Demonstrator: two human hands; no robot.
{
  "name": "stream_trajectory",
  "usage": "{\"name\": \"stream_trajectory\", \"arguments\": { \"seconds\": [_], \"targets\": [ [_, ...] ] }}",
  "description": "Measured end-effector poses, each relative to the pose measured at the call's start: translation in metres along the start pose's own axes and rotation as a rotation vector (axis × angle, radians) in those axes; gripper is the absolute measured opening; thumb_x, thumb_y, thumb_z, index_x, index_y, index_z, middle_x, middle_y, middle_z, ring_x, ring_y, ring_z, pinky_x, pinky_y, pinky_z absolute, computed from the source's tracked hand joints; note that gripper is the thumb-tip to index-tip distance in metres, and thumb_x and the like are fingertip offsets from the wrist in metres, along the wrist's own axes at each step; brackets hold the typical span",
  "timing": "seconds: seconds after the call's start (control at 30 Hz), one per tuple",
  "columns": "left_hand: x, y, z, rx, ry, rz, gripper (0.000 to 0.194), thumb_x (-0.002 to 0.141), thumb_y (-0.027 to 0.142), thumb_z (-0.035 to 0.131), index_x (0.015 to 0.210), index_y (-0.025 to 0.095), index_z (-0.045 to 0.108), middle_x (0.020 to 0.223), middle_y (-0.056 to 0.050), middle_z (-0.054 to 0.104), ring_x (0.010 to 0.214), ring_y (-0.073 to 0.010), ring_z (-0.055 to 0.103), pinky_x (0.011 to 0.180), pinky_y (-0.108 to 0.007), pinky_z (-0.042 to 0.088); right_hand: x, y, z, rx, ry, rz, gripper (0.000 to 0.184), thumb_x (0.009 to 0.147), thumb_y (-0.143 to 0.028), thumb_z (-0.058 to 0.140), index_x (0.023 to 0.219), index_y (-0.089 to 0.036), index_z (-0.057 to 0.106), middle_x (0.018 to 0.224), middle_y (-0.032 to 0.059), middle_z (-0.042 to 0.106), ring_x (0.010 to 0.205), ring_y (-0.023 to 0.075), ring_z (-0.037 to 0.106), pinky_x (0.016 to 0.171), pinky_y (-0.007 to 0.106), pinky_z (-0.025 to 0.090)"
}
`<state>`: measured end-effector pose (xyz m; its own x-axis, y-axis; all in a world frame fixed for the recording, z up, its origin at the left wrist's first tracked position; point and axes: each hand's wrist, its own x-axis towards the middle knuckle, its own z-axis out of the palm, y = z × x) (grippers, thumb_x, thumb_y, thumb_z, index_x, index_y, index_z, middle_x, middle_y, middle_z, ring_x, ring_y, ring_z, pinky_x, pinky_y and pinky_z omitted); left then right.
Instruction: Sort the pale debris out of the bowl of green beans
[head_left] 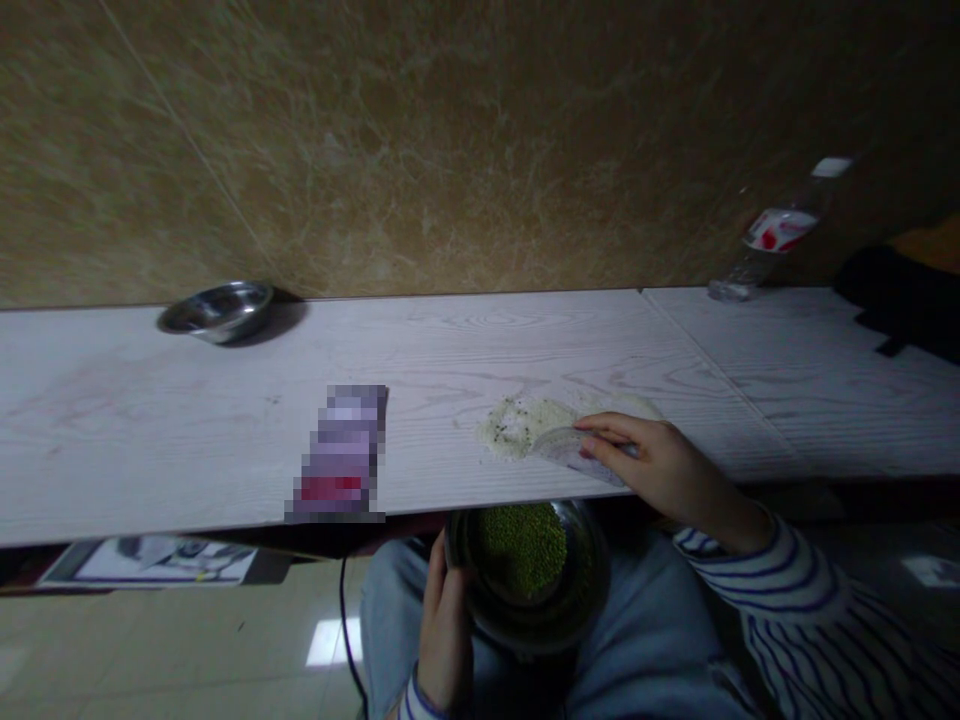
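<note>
My right hand [652,462] pinches a clear plastic protractor [561,447] at the table's front edge. The protractor leans over a patch of white grains [551,415] that look like rice, with a few small dark-green beans [512,425] scattered at its left side. Below the table edge, my left hand [446,625] grips the left rim of a metal bowl [589,600] resting on my lap. Inside that bowl lie many green beans [525,550], probably mung beans. Part of the grain patch is hidden behind my right hand.
A second metal bowl [217,312] stands at the back left by the wall. A pixelated phone-shaped thing [341,450] lies left of the grains. At the back right are a plastic bottle [780,232] and a dark cloth item [900,290]. A black cable [345,630] hangs below the table.
</note>
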<state>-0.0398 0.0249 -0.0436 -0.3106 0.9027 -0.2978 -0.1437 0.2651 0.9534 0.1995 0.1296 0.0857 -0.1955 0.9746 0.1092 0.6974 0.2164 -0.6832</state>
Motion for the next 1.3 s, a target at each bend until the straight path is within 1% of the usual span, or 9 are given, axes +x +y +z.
{"name": "stream_trajectory", "arguments": {
  "seconds": [0.1, 0.27, 0.4, 0.47, 0.57, 0.67, 0.87, 1.07, 1.3],
  "targets": [
    [0.0, -0.001, -0.001, 0.015, -0.009, 0.02, 0.054, 0.088, 0.034, 0.048, 0.135, 0.008, 0.055, 0.147, -0.016, 0.053, 0.141, -0.0283, 0.04, 0.118, -0.041, 0.027, 0.003, 0.003, -0.003, -0.014, 0.048, 0.026, 0.026, 0.089, -0.032, 0.057, 0.107, -0.023, 0.073, 0.103, 0.0047, 0.079, 0.094, 0.0234, 0.074, 0.081, 0.033, 0.059],
    [0.001, -0.001, -0.001, 0.016, 0.011, 0.02, 0.05, 0.089, 0.035, 0.049, 0.133, 0.014, 0.059, 0.145, -0.013, 0.056, 0.14, -0.0276, 0.041, 0.118, -0.042, 0.028, 0.007, 0.0, -0.003, -0.002, 0.093, 0.051, 0.026, 0.088, -0.031, 0.057, 0.106, -0.021, 0.073, 0.099, 0.0066, 0.079, 0.091, 0.0247, 0.074, 0.076, 0.033, 0.06],
    [-0.001, 0.002, 0.001, -0.026, 0.0, -0.007, 0.05, 0.09, 0.034, 0.047, 0.135, 0.014, 0.056, 0.147, -0.012, 0.054, 0.142, -0.0243, 0.04, 0.118, -0.038, 0.027, 0.01, -0.005, 0.005, 0.021, 0.065, 0.039, 0.027, 0.088, -0.031, 0.058, 0.107, -0.022, 0.073, 0.1, 0.0065, 0.079, 0.09, 0.0242, 0.074, 0.079, 0.034, 0.059],
    [-0.002, 0.005, 0.001, -0.014, 0.006, -0.028, 0.051, 0.09, 0.033, 0.048, 0.136, 0.013, 0.055, 0.147, -0.013, 0.053, 0.141, -0.0252, 0.041, 0.117, -0.039, 0.029, 0.011, -0.008, 0.009, 0.051, 0.043, 0.036, 0.026, 0.087, -0.031, 0.058, 0.107, -0.021, 0.073, 0.101, 0.0065, 0.079, 0.091, 0.0237, 0.074, 0.079, 0.033, 0.059],
    [-0.003, 0.008, 0.0, 0.015, 0.012, -0.025, 0.053, 0.089, 0.032, 0.046, 0.137, 0.009, 0.053, 0.147, -0.016, 0.053, 0.142, -0.0261, 0.04, 0.118, -0.039, 0.028, 0.008, -0.011, 0.009, 0.102, 0.001, 0.053, 0.027, 0.086, -0.031, 0.058, 0.105, -0.021, 0.073, 0.099, 0.006, 0.079, 0.085, 0.0223, 0.075, 0.071, 0.031, 0.059],
    [-0.003, 0.006, -0.001, -0.009, 0.021, -0.003, 0.053, 0.09, 0.034, 0.046, 0.137, 0.009, 0.052, 0.147, -0.016, 0.053, 0.142, -0.0246, 0.039, 0.119, -0.038, 0.025, 0.005, -0.008, 0.005, 0.146, -0.015, 0.08, 0.027, 0.086, -0.034, 0.058, 0.106, -0.022, 0.073, 0.093, 0.0044, 0.079, 0.079, 0.0209, 0.075, 0.067, 0.029, 0.059],
    [-0.002, 0.003, 0.0, -0.031, -0.003, 0.009, 0.048, 0.089, 0.033, 0.049, 0.134, 0.017, 0.058, 0.144, -0.009, 0.057, 0.141, -0.0237, 0.041, 0.116, -0.036, 0.031, -0.003, -0.006, 0.003, 0.184, 0.005, 0.092, 0.024, 0.086, -0.031, 0.06, 0.104, -0.023, 0.072, 0.095, 0.0044, 0.079, 0.084, 0.0206, 0.075, 0.075, 0.03, 0.059],
    [-0.003, 0.007, 0.003, 0.009, -0.014, 0.021, 0.05, 0.089, 0.033, 0.047, 0.134, 0.012, 0.056, 0.143, -0.013, 0.057, 0.14, -0.0245, 0.043, 0.114, -0.037, 0.035, -0.01, -0.018, 0.017, 0.177, -0.046, 0.046, 0.026, 0.086, -0.031, 0.059, 0.106, -0.023, 0.073, 0.098, 0.0051, 0.079, 0.085, 0.0209, 0.075, 0.075, 0.031, 0.06],
    [-0.002, 0.006, 0.002, -0.021, -0.005, -0.013, 0.047, 0.091, 0.031, 0.047, 0.134, 0.014, 0.057, 0.145, -0.012, 0.056, 0.141, -0.0236, 0.041, 0.117, -0.036, 0.028, -0.006, -0.003, 0.01, 0.15, 0.022, 0.064, 0.025, 0.088, -0.029, 0.058, 0.107, -0.022, 0.072, 0.092, 0.0051, 0.079, 0.083, 0.0217, 0.076, 0.073, 0.031, 0.061]
  ]
}}
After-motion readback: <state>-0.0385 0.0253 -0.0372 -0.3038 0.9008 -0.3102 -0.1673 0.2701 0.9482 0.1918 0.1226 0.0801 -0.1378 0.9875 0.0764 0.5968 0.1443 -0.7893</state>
